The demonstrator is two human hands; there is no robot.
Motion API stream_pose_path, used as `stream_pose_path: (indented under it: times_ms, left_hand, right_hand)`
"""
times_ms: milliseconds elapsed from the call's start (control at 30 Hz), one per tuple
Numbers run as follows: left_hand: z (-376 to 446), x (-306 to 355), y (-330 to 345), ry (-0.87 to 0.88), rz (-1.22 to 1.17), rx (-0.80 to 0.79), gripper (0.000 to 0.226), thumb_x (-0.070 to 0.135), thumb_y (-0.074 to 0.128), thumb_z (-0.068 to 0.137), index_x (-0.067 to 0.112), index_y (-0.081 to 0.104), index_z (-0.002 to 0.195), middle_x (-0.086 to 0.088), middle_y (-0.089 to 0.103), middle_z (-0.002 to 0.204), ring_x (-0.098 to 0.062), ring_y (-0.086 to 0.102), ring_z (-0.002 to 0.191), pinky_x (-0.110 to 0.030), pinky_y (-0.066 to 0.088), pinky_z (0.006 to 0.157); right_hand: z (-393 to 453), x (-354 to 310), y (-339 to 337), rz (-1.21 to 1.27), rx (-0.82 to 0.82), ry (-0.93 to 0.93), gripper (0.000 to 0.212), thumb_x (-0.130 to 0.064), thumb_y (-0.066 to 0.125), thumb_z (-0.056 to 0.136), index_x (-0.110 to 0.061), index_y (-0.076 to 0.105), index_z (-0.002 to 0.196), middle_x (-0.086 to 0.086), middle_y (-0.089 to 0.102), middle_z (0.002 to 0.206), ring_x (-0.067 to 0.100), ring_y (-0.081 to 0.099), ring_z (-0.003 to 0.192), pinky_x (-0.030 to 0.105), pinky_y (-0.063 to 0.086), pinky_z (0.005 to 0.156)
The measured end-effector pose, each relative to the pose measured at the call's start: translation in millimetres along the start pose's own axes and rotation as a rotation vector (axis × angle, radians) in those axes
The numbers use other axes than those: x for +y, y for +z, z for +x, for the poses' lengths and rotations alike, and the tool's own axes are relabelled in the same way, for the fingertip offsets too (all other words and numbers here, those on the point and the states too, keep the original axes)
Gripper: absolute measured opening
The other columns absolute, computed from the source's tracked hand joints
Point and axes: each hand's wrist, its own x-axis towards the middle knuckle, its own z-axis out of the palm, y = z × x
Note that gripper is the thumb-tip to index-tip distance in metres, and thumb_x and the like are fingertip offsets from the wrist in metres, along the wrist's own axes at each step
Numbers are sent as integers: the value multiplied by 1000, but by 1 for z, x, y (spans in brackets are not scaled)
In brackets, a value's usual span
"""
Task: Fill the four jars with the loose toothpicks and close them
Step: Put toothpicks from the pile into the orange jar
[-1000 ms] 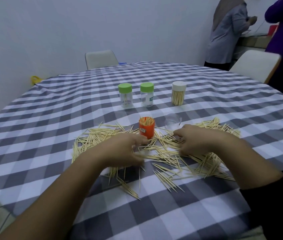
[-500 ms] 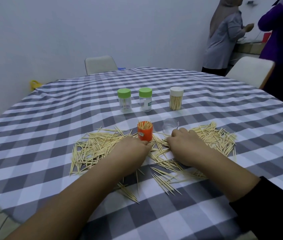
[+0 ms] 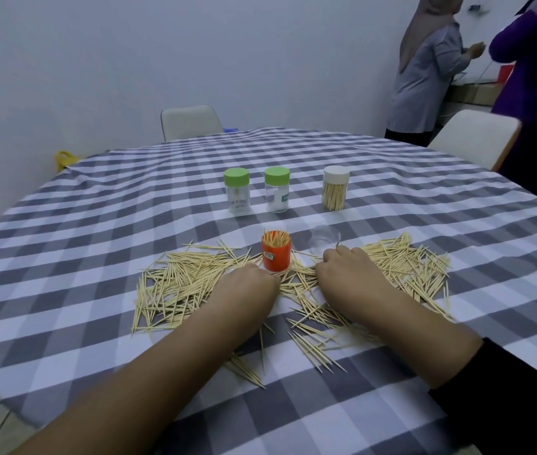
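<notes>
a round worktop [image 3: 96, 224] under a grey and white checked cloth carries a wide scatter of loose toothpicks [image 3: 178, 284], lying flat in a band from the left of the person's arms across to the right. the orange jar [image 3: 276, 254] stands upright in the middle of that scatter, open at the top and packed with toothpicks standing on end. just to its right lies a clear lid [image 3: 324, 243], flat on the cloth.

the left hand [image 3: 247, 284] rests knuckles up on the toothpicks just in front of the orange jar, its fingers bent down and under; they reach the foot of the jar, but whether they grip any toothpicks cannot be told from this angle. the right hand [image 3: 346, 274] lies on the pile to the right of the jar, fingers curled down onto the sticks and close beside the clear lid; what it holds, if anything, is hidden under the hand.

further back, well apart from the hands, three closed jars stand in a row: the left green-lidded jar [image 3: 236, 191] with only a few sticks in it, the second green-lidded jar [image 3: 277, 193] that looks nearly empty, and the white-lidded jar [image 3: 335, 188] full of toothpicks.

two pale chairs [image 3: 191, 121] stand at the far side, and two people stand at the back right by a counter.
</notes>
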Motion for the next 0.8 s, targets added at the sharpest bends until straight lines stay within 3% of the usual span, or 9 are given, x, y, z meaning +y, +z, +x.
stream_pose_path:
  times_ms: [267,500,600,667,733,800]
  left_hand:
    - [-8,4,-9,-91,-5,38,39,8,52,91,11,52,130,-10,60,111,-27,57,101,-30,40,72]
    - [-5,-11,-6,-117,-169,93,46,8,53,91,17,46,136,-6,56,114,-23,55,104,-27,42,77]
    - [0,-19,-18,-142,-277,118,35,10,52,94,20,56,128,-4,60,105,-20,58,94,-25,45,75]
    - [2,-26,-27,-193,-505,151,25,15,48,98,19,64,116,-1,62,85,-12,56,71,-20,44,59]
    - [6,-32,-33,-250,-770,221,24,19,47,99,19,67,112,7,56,68,-4,45,51,-12,32,43]
    - [11,-39,-39,-310,-983,290,22,20,50,98,20,66,112,10,60,72,-5,50,56,-12,36,44]
  right_hand:
    - [3,-10,3,35,82,69,23,-15,43,93,-11,60,107,8,57,111,26,50,105,33,37,83]
    - [7,0,-3,160,63,148,22,-8,46,90,-12,54,110,6,54,110,25,50,102,34,35,81]
    - [17,6,-16,342,33,246,19,-6,48,90,-17,55,104,3,52,96,24,53,95,32,33,76]
    - [24,12,-25,545,-20,277,13,-11,46,95,-19,56,98,2,58,95,23,55,92,31,36,72]
    - [31,16,-30,799,9,292,16,-15,43,98,-19,58,94,3,62,95,19,56,83,31,41,67]
    - [40,19,-32,1049,112,314,18,-18,43,99,-16,60,95,2,64,94,16,57,82,28,43,65]
